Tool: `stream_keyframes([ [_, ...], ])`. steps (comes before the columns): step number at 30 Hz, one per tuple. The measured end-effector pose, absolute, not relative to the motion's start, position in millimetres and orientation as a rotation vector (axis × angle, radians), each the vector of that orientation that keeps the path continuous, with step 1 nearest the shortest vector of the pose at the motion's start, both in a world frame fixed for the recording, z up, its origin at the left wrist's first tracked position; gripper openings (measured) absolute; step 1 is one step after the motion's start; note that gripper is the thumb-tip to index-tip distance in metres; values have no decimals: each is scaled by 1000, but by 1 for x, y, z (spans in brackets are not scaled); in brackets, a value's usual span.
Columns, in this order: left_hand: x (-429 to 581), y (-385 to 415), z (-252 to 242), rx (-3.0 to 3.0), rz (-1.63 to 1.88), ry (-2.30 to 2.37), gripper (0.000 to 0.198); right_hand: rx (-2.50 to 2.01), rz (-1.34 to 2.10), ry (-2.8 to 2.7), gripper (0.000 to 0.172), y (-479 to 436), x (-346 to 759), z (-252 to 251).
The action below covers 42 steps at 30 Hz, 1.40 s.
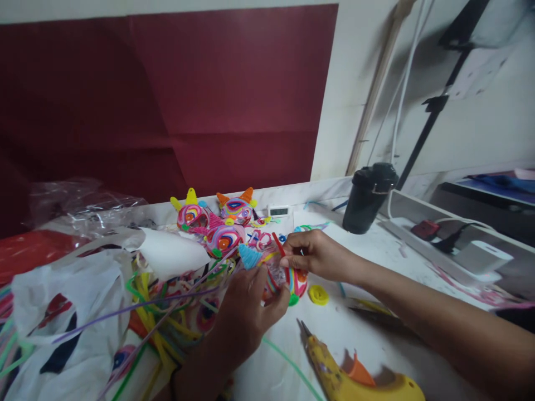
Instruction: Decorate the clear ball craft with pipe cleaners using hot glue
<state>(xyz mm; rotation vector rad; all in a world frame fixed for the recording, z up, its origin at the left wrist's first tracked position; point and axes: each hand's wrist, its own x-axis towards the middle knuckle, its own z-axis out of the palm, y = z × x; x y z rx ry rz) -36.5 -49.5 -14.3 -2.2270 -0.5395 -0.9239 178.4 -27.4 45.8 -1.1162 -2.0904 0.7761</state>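
Observation:
My left hand (251, 306) is closed on the near edge of a colourful pipe-cleaner mask (297, 285), which has a light blue ear (249, 256) and rainbow bands. Between the thumb and fingers of my right hand (315, 255) is a short red pipe cleaner (277, 244), held over the mask. My left fingers hide part of the mask. To its right lies a yellow coil (318, 295). A yellow glue gun (351, 376) with an orange trigger rests in front, its nozzle towards the mask.
Similar finished-looking masks (236, 209) sit at the back beside a small digital display (278, 211). Loose pipe cleaners (146, 301) and a white plastic bag (75, 312) crowd the left. A black cup (368, 197) and a power strip (443, 245) stand at right.

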Motion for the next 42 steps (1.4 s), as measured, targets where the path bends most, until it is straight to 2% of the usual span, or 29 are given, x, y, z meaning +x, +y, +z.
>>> stream_keyframes([
  [18,-31,-52,-17,-2168,-922,-522,28,-1113,946,-1971,43,-14,183,33],
  [23,-31,-52,-19,-2155,-917,-522,28,-1082,911,-1991,38,-13,186,45],
  [28,-29,-51,-21,-2129,-937,-515,27,-986,381,-2238,19,-18,197,68],
  [33,-29,-52,-23,-2138,-930,-524,29,-737,-119,-2524,34,-26,210,73],
  [36,-29,-52,-22,-2110,-939,-535,28,-608,-450,-2660,35,-28,214,74],
  [42,-27,-52,-24,-2139,-964,-573,27,-555,-636,-2736,32,-24,214,70],
])
